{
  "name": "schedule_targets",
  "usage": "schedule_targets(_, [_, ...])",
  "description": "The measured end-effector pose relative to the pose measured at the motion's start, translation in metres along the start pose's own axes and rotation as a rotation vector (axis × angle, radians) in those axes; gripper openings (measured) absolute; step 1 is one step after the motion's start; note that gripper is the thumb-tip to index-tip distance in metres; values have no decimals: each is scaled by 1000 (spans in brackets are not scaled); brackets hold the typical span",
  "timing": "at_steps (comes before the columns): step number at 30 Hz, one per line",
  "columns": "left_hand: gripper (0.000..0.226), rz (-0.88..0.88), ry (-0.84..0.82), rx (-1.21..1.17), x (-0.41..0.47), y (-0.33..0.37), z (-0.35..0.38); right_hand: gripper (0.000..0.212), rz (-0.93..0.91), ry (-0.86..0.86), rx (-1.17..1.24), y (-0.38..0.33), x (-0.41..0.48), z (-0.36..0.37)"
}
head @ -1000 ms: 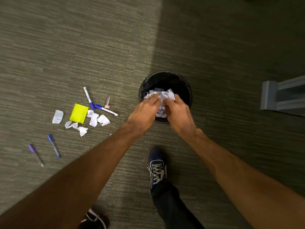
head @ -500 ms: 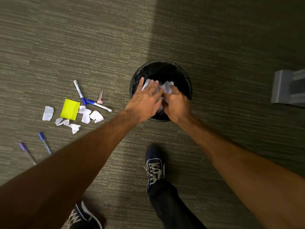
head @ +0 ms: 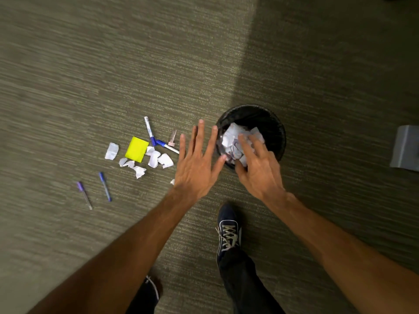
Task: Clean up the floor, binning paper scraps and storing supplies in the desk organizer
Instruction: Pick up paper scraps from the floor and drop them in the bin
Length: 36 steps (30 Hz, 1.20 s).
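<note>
A round black bin (head: 273,123) stands on the carpet and holds crumpled white paper (head: 233,139). My right hand (head: 260,168) hovers over the bin's near rim, fingers spread above the paper, holding nothing. My left hand (head: 197,164) is flat and open just left of the bin. White paper scraps (head: 156,158) lie on the floor to the left, around a yellow sticky-note pad (head: 136,148). Two blue-capped markers (head: 150,130) cross beside a small pinkish clip (head: 172,138). A blue pen (head: 105,186) and a purple pen (head: 84,194) lie further left.
My dark sneaker (head: 227,230) and trouser leg stand just in front of the bin; the other shoe (head: 150,288) shows at the bottom edge. A grey furniture piece (head: 405,147) sits at the right edge. One small white scrap (head: 172,181) peeks out beside my left wrist.
Both hands were pressing a wad of paper into the bin. They have let go and lifted, fingers spread. My left hand has drifted left, off the bin.
</note>
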<state>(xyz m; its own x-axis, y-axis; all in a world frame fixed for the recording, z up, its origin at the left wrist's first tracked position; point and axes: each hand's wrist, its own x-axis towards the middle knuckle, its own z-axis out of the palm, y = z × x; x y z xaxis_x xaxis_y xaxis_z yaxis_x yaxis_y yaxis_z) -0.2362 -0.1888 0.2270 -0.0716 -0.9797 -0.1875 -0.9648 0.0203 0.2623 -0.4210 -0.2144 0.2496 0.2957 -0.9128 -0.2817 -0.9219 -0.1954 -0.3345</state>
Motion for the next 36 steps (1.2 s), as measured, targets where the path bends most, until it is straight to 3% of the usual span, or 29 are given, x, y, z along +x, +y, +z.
schedule_targets(8, [72, -233, 8, 5, -88, -68, -40, 80, -166, -145, -38, -89, -12, 0])
schedule_targets(17, [83, -433, -25, -104, -150, -147, -24, 86, -302, -346, -92, -154, 5, 57])
schedule_targets(26, [119, -436, -102, -209, -138, -229, 51, 119, -220, -511, -152, -155, 39, 179])
schedule_targets(31, [131, -420, -125, -153, -126, -270, 117, 131, -242, -483, -203, -143, 57, 256])
schedule_targets(36, [130, -435, -159, -126, -112, -306, 170, 125, -314, -389, -208, -149, 92, 308])
